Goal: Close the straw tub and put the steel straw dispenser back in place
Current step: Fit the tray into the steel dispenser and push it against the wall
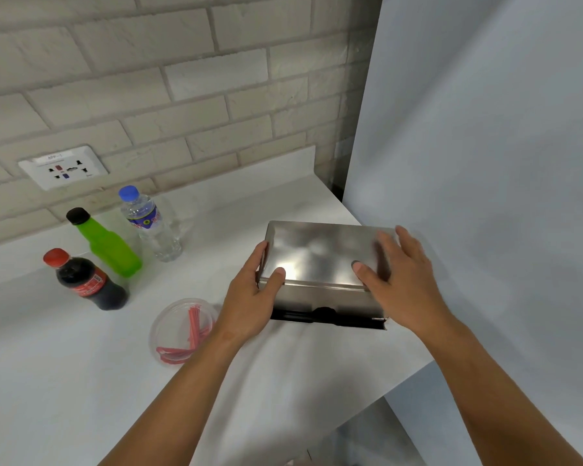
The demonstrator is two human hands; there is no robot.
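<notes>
The steel straw dispenser [320, 257] is a shiny box standing on the white counter, with a dark slot along its front bottom. My left hand [253, 294] grips its left end, thumb on the lid. My right hand [398, 277] holds the right end, fingers spread over the top and side. To the left of the dispenser, beside my left wrist, sits the round clear straw tub [169, 317] with several red straws inside; I cannot tell whether a clear lid sits on it.
Three bottles stand at the left: a cola bottle [85, 280], a green bottle [106, 243] and a water bottle [152, 223]. A wall socket [63, 166] is set in the brick wall. A grey panel [485, 163] rises at the right, where the counter [81, 364] ends.
</notes>
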